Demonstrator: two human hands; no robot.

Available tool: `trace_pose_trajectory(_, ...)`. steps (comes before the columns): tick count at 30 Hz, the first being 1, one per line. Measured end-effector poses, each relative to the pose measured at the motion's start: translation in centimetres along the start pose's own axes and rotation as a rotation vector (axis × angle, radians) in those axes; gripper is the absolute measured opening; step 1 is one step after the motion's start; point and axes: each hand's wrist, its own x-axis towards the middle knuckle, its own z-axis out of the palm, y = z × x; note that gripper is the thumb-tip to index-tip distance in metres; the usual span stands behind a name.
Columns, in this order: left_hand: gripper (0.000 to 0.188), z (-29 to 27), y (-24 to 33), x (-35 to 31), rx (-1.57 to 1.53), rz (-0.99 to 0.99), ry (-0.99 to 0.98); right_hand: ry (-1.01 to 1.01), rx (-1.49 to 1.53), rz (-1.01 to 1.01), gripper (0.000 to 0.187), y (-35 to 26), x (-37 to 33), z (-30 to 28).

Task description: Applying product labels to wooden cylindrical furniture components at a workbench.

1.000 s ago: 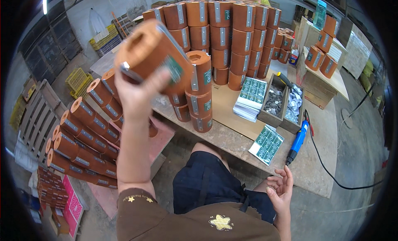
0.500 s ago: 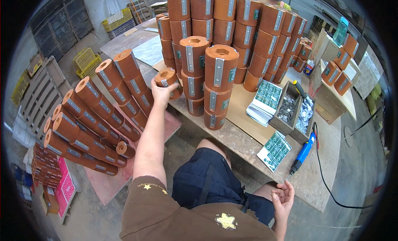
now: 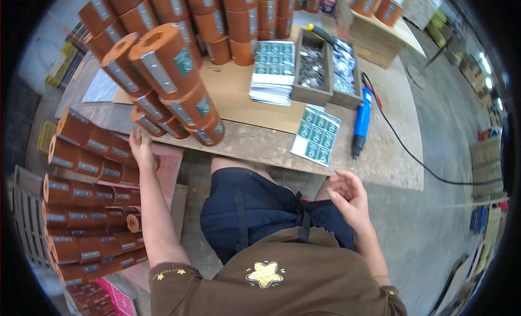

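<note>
Fingers apart, left hand (image 3: pixel 142 147) is beside upper-left cylinders (image 3: pixel 122 71); right hand (image 3: pixel 349 199) curls loosely, empty. Front stack (image 3: pixel 187 111) wears green labels (image 3: pixel 184 62); label sheets (image 3: pixel 273 61) remain, upper centre.

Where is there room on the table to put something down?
There's bare cardboard between the front brown cylinders and the stacked green label sheets, and bare tabletop between the blue tool and its black cord. More cylinders crowd the back left, and wooden boxes block the label sheets' right side.
</note>
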Motion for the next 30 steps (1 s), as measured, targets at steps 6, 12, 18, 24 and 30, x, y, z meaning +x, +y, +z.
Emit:
trace_pose_trajectory(6,0.024,7.0,1.8,-16.2,-0.119,0.01,-0.033,0.064,-0.195,-0.087,0.029,2.2,3.3,-1.4)
trace_pose_trajectory(12,0.043,15.1,4.6,-26.1,-0.124,-0.444,-0.802,0.113,-0.698,-0.316,0.025,5.2,6.2,-1.4)
trace_pose_trajectory(18,0.048,21.7,5.8,-24.5,0.02,-0.641,-0.897,0.11,-0.883,-0.494,0.026,6.8,6.3,-0.3)
trace_pose_trajectory(24,0.042,23.3,3.9,-24.5,-0.049,-0.839,-0.841,0.166,-0.843,-0.492,0.023,7.3,6.2,-0.4)
trace_pose_trajectory(30,0.029,23.4,3.4,-25.3,-0.102,-0.92,-0.839,0.225,-0.804,-0.6,0.018,8.1,6.2,-0.7)
